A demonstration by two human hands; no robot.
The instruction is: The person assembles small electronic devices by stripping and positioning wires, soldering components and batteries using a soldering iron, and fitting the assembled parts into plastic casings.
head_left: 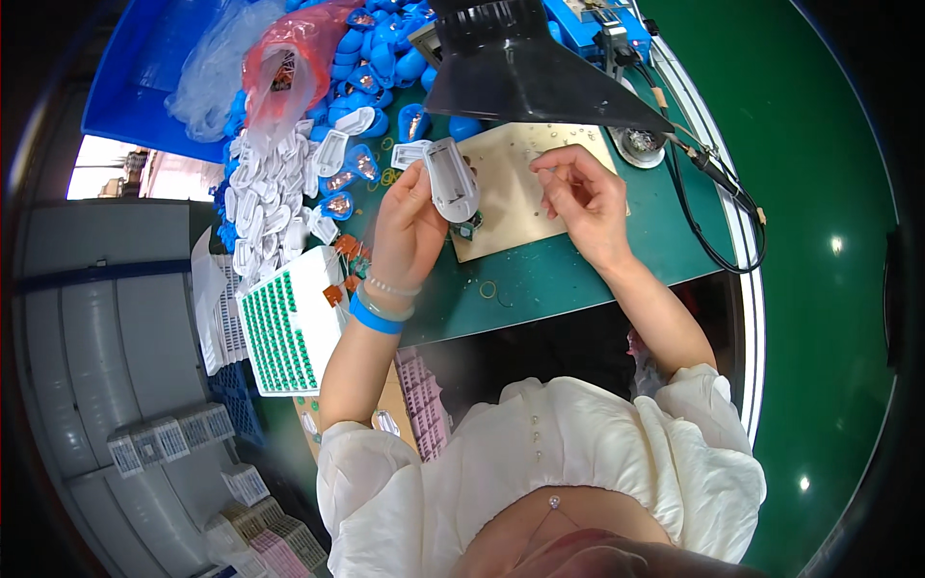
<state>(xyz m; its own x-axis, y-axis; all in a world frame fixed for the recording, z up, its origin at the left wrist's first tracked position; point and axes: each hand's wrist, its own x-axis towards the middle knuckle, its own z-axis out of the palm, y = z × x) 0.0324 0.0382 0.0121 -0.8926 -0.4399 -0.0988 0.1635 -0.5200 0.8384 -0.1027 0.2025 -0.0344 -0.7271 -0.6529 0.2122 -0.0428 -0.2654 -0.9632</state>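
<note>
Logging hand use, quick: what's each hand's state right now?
Left hand: closed, holding a white shell.
Right hand: partly curled; whether it holds anything can't be told.

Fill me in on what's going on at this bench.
A person at a green bench has a hollow white plastic shell in the left grip. The right grip is over a beige board, fingers curled; whether it pinches anything small is unclear. White shells lie heaped to the left, with blue pieces beyond and a white tray of green parts nearer.
</note>
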